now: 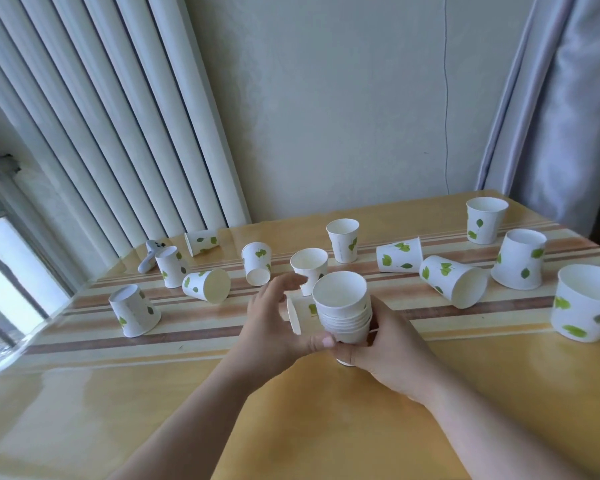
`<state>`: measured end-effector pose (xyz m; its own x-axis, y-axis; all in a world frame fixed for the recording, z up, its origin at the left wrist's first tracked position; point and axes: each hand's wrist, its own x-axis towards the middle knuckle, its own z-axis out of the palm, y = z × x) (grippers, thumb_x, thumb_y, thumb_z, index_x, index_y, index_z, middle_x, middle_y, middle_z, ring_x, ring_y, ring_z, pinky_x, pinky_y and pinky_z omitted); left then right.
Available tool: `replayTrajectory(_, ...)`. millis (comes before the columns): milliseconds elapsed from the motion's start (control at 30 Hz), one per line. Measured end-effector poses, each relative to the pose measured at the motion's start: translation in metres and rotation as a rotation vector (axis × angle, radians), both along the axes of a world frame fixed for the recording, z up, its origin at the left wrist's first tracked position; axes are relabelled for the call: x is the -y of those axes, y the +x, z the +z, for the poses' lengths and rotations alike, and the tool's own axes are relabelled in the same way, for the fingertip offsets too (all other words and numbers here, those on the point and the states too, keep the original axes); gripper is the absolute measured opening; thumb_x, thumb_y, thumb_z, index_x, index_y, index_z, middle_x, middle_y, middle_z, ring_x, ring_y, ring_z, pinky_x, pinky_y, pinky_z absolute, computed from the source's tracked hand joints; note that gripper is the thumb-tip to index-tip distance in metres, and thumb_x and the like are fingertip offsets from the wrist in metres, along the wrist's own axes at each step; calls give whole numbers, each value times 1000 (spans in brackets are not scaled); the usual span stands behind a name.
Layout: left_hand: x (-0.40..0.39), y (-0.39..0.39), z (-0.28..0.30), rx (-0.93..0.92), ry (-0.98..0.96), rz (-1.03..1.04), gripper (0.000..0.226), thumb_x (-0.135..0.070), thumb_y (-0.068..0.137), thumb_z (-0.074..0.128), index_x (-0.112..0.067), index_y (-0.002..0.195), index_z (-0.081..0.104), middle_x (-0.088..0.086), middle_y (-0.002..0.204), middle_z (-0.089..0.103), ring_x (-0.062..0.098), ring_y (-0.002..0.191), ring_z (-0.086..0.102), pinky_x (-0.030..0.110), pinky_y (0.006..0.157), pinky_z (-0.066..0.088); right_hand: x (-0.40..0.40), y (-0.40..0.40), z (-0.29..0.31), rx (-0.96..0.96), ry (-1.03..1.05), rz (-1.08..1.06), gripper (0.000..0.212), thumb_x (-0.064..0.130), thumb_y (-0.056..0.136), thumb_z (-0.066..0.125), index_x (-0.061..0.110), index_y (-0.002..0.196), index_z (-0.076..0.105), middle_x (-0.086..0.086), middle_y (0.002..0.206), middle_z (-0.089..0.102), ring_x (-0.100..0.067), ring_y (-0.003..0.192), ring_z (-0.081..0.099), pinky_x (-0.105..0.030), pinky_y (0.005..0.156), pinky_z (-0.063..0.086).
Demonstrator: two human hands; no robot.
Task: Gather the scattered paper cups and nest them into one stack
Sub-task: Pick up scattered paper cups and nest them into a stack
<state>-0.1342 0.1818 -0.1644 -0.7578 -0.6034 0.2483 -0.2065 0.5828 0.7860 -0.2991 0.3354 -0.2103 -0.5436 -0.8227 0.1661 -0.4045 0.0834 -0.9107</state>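
A stack of several nested white paper cups [343,306] with green leaf prints is held above the table, mouth up. My right hand [392,348] grips the stack from the right and below. My left hand [274,320] is at the stack's left, its thumb touching the lower cups and its fingers spread apart. A single cup [300,315] lies on its side just behind my left hand. Another cup [309,266] stands upright right behind the stack. Several more cups are scattered over the table, some upright, some upside down, some lying on their sides.
The yellow table [291,410] has a striped band across its middle. Cups lie from the far left [134,311] to the far right [584,303]. A small grey object [149,259] rests at the back left near the radiator [101,133]. A curtain [551,98] hangs at the right.
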Motion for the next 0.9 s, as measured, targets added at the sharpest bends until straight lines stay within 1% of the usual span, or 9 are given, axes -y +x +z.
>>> replayTrajectory(133, 14, 5, -24, 196, -16, 63, 112, -65, 57, 97, -70, 149, 33, -29, 155, 42, 18, 149, 47, 50, 121, 46, 0, -1, -1, 12, 5, 7, 66, 53, 67, 93, 49, 124, 61, 26, 113, 76, 2, 102, 71, -37, 93, 61)
replayTrajectory(200, 17, 2, -29, 240, 2, 68, 110, -55, 65, 95, -73, 150, 27, -22, 158, 46, 19, 148, 51, 52, 122, 46, 0, -2, -1, 12, 2, 7, 66, 51, 67, 93, 49, 125, 61, 26, 114, 76, 1, 103, 71, -38, 94, 61)
replayTrajectory(267, 17, -2, -29, 217, 12, 96, 98, -51, 72, 93, -68, 149, 35, -23, 152, 54, 15, 142, 58, 50, 119, 49, 0, -2, -2, 9, 1, 2, 67, 51, 67, 94, 49, 125, 61, 26, 114, 76, 2, 103, 71, -38, 94, 61)
replayTrajectory(400, 13, 2, -27, 92, 95, 184, 78, -43, 77, 92, -56, 142, 49, -22, 129, 71, 2, 120, 71, 40, 108, 59, 0, -1, -1, 4, 3, 0, 66, 50, 67, 94, 50, 124, 61, 28, 113, 75, 2, 103, 71, -35, 93, 61)
replayTrajectory(500, 14, 11, -17, -94, 316, 248, 82, -52, 71, 90, -42, 144, 55, -12, 126, 74, 8, 114, 75, 36, 100, 61, 0, -2, -1, 3, 14, -1, 65, 47, 68, 95, 50, 124, 61, 28, 112, 75, 2, 101, 72, -31, 89, 60)
replayTrajectory(600, 14, 15, 4, -362, 552, 276, 59, -60, 77, 81, -26, 124, 73, -2, 117, 81, 27, 121, 74, 41, 97, 58, 0, -1, 0, 12, 22, 2, 62, 41, 72, 95, 50, 122, 61, 29, 110, 75, 3, 97, 72, -22, 80, 58)
replayTrajectory(667, 10, 14, 24, -517, 639, 252, 27, -51, 93, 72, -29, 103, 84, -6, 104, 84, 28, 115, 72, 41, 94, 55, 0, -1, 1, 13, 16, 3, 60, 39, 73, 96, 49, 122, 61, 28, 109, 76, 3, 97, 72, -17, 76, 56)
replayTrajectory(733, 4, 11, 40, -551, 617, 171, 24, -47, 96, 69, -35, 94, 89, -6, 105, 84, 24, 112, 72, 41, 96, 55, 0, -1, 2, 12, 11, 5, 62, 41, 74, 97, 48, 124, 61, 29, 110, 75, 4, 98, 71, -15, 75, 54)
replayTrajectory(900, -14, 0, 54, -329, 321, -45, 52, -52, 89, 71, -25, 134, 76, 6, 128, 80, 21, 124, 73, 48, 112, 55, -1, 1, 2, -2, 15, -5, 72, 49, 71, 97, 48, 132, 59, 31, 114, 74, 6, 101, 69, -25, 84, 55)
